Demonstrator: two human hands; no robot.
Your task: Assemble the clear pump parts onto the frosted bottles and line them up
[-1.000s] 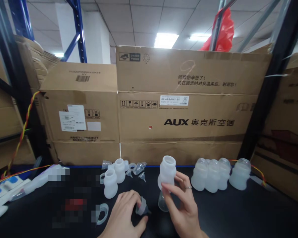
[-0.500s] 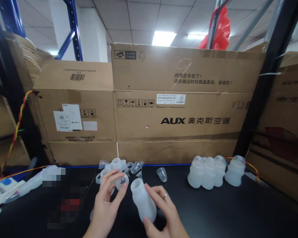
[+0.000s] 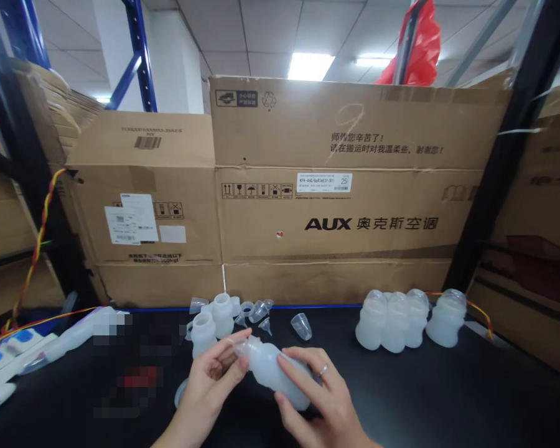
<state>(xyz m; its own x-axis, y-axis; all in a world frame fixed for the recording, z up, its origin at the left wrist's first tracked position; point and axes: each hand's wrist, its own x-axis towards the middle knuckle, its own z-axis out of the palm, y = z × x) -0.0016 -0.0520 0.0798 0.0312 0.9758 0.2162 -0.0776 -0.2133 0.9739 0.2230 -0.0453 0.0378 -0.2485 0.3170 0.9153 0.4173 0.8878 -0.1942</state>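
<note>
1. Since the earlier picture, the white bottle (image 3: 273, 373) has tipped over more, and now it lies almost on its side between both hands, low in the middle, just above the black table (image 3: 448, 398).
2. The right hand (image 3: 320, 398) is wrapped around the fat bottom of the bottle and holds it tight.
3. The left hand (image 3: 212, 376) has moved onto the bottle's mouth. Its fingers (image 3: 231, 348) pinch together there, on a small clear part that I cannot see well.
4. I think the step now is fitting that small part onto the bottle's mouth. The next move needs the part pushed on straight while the right hand keeps the bottle from turning.
5. Two open bottles (image 3: 212, 326) stand just behind the left hand. They look empty.
6. Small clear caps (image 3: 256, 311) lie next to them, and one clear cup (image 3: 301, 325) lies alone, tipped over.
7. Four bottles with clear lids (image 3: 408, 320) stand close together on the right, well apart from the hands.
8. Big cardboard boxes (image 3: 336, 205) stand behind the table.
</note>
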